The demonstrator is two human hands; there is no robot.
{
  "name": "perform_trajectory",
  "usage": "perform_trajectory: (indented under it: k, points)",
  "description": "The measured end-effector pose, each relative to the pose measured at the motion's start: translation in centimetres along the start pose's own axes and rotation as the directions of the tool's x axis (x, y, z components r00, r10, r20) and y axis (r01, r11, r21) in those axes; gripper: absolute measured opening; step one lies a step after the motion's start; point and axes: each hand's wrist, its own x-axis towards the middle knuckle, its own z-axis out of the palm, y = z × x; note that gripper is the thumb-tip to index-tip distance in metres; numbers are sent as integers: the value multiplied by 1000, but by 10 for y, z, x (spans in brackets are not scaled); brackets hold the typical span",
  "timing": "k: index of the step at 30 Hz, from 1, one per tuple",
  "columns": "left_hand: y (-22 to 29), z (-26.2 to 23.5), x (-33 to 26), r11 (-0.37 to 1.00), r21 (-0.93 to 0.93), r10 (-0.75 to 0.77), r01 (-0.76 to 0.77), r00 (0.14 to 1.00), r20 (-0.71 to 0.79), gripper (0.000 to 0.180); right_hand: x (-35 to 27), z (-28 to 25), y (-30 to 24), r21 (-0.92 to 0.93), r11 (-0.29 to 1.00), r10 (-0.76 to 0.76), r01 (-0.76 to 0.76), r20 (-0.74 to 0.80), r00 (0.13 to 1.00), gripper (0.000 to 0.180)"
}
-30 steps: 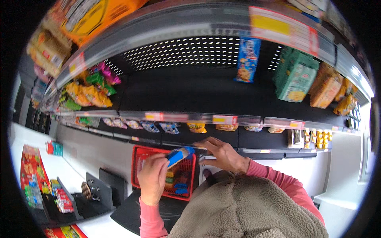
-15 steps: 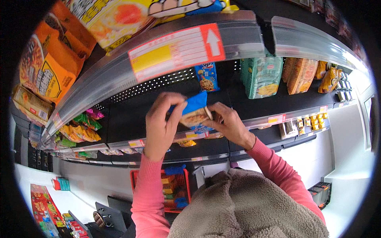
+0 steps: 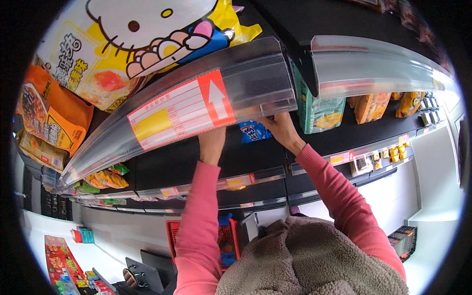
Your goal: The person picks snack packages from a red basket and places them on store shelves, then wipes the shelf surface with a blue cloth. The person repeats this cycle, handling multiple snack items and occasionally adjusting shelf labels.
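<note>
The blue-and-white snack packet (image 3: pixel 254 132) is held by the right hand (image 3: pixel 280 127) at the black shelf (image 3: pixel 246 152), not yet released; the left hand (image 3: pixel 211 142)'s grip cannot be told.

blue snack packet (image 3: pixel 254 132) | pink sleeves (image 3: pixel 199 216) | red basket (image 3: pixel 227 241)

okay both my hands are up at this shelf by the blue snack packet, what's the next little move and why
Probably ease the blue snack packet further back onto the shelf, then let go: both the left hand and right hand reach behind the clear price rail, which hides the fingers.
</note>
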Motion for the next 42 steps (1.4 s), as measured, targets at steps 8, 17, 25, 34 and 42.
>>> perform_trajectory:
  k: [8,17,25,34,42]
  points:
    - [9,27,-63,880,-106,-407,464,849,338,42,6,-1,6,-210,976,-71,58,-52,996,26]
    - [3,52,-75,879,-132,-418,459,873,253,37,10,7,35,-323,926,-243,193,-122,962,23]
    - [14,53,-71,902,-165,-374,399,912,168,30,8,4,30,35,998,62,-59,-102,993,27]
    - [36,17,-86,859,-228,-437,459,888,141,45,-16,-10,11,39,989,145,-142,-116,983,29]
    - [41,-100,-234,853,-142,-522,502,827,-212,35,-97,-20,-32,-21,990,138,-137,24,990,22]
